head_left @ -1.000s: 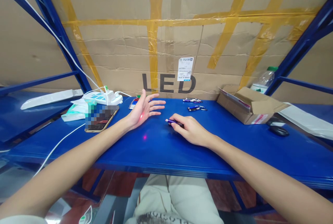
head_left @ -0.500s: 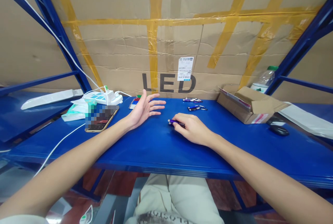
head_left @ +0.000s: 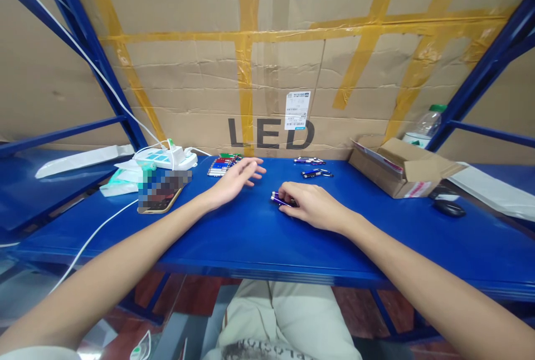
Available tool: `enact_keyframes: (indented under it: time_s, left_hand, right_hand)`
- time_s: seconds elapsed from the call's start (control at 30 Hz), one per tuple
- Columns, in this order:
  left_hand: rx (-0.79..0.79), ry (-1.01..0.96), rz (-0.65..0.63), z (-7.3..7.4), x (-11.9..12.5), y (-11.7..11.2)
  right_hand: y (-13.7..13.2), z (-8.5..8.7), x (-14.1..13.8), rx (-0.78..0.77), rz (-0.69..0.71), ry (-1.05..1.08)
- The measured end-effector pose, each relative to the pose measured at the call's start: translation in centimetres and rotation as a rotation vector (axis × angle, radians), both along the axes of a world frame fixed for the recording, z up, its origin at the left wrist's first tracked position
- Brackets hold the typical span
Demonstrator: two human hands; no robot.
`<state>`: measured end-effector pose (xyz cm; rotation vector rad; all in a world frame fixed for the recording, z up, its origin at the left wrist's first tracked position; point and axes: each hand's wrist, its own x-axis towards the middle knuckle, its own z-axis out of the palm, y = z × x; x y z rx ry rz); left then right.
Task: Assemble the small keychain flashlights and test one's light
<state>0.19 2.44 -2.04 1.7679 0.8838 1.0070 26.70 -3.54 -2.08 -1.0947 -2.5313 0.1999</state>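
Note:
Resting on the blue table (head_left: 234, 237), my right hand (head_left: 309, 204) has its fingers wrapped round a small purple flashlight (head_left: 277, 198). Its shiny silver end pokes out to the left, and the rest is hidden under the fingers. My left hand (head_left: 233, 184) hovers left of it with fingers stretched out, holding nothing. Just behind the left hand lies a row of small flashlights (head_left: 219, 167) in green, red, blue and silver. Farther back, beyond the right hand, are a blue flashlight (head_left: 312, 173) with a clip and some purple flashlights (head_left: 306, 160).
On the left are a phone (head_left: 163, 203), a white power strip (head_left: 161, 157) with cables and a teal-white packet (head_left: 125, 177). An open cardboard box (head_left: 376, 173), a black mouse (head_left: 448, 208) and a bottle (head_left: 426, 129) stand right. A large carton (head_left: 200, 87) walls the back.
My left hand has turned palm down and lowered a little, its thumb folding in, uncovering more of the coloured row. My right hand stays on the purple flashlight, shifting slightly.

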Motion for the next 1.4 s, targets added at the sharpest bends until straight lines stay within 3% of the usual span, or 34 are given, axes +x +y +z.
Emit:
enact_keyframes:
  time_s: [0.2, 0.33, 0.6, 0.83, 1.07, 1.4]
  left_hand:
    - [0.359, 0.355, -0.077, -0.5, -0.2, -0.8]
    - [0.481, 0.474, -0.152, -0.7, 0.2, -1.3]
    - [0.551, 0.547, -0.277, -0.6, 1.4, -1.7]
    - [0.539, 0.576, -0.239, -0.6, 0.9, -1.4]
    - [0.578, 0.588, -0.274, -0.3, 0.3, -1.4]
    - [0.569, 0.582, -0.304, -0.1, 1.0, -1.6]
  right_hand:
    - [0.5, 0.2, 0.6, 0.036, -0.024, -0.009]
    - [1.0, 0.7, 1.5, -0.015, -0.077, 0.002]
    - [1.7, 0.6, 2.4, -0.232, -0.047, 0.038]
    - [2.0, -0.6, 1.2, -0.139, 0.031, 0.106]
    - [1.8, 0.3, 1.6, -0.117, 0.058, 0.191]
    - [1.9, 0.2, 1.5, -0.126, 0.022, 0.186]
